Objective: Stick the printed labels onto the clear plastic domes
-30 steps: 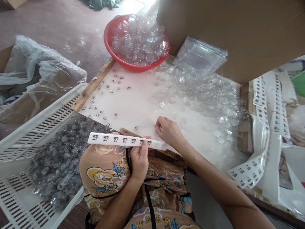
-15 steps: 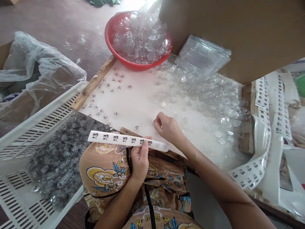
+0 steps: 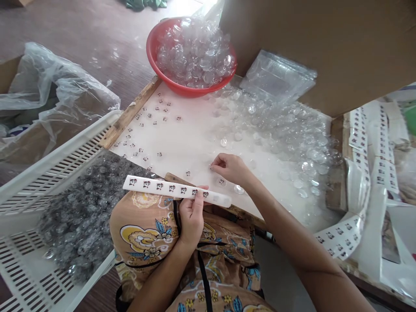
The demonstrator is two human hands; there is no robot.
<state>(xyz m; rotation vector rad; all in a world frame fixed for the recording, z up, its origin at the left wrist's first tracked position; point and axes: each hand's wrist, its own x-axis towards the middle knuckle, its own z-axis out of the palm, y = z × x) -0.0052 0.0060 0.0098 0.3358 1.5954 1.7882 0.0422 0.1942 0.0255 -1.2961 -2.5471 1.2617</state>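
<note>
My left hand grips a white strip of panda stickers between thumb and fingers, above my lap. The strip's right end shows no prints. Over the white board, my right hand is closed in a pinch, with a tiny dark bit at its fingertips that I cannot make out. Just below that hand lies a clear disc with a panda sticker, and a plain clear disc is to its right. Several small panda-stickered pieces are scattered over the board's left side.
A red basin heaped with clear discs stands at the back. Loose clear discs cover the board's right. On the left, a white crate holds many stickered pieces. More sticker strips hang at right, by a cardboard panel.
My right hand has opened its pinch slightly and shifted little. A panda-stickered disc now shows below it. The left hand still holds the strip, and the view has shifted slightly.
</note>
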